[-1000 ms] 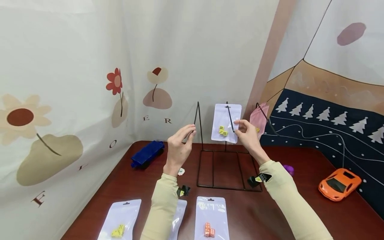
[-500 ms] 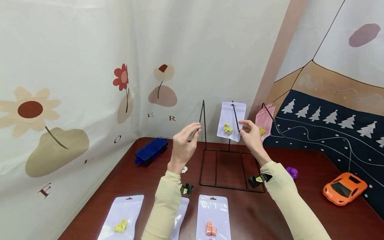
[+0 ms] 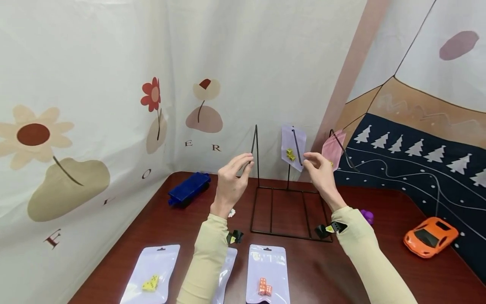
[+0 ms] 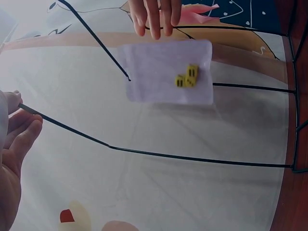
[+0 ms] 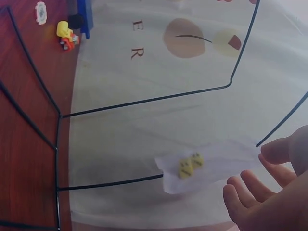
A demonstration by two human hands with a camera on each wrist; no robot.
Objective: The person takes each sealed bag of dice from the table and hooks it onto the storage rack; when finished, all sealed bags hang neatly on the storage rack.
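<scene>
A black wire display rack stands on the table with several prongs. From its middle prong hangs a white pouch with yellow dice in it, turned at an angle. My left hand pinches the tip of the left prong, which bears no pouch. Beside the middle prong's tip is my right hand, fingers loosely bent and holding nothing. In the right wrist view its thumb and fingers are close to the pouch; the left wrist view shows a gap. A pink pouch hangs from the right prong.
On the near table lie a pouch with yellow dice, a pouch with orange dice and another pouch partly under my left sleeve. A blue toy wagon is at left; an orange toy car and purple toy at right.
The white pouch has slid back along the middle prong and swung edgewise. My right fingers have come away from it. My left hand keeps its pinch on the left prong.
</scene>
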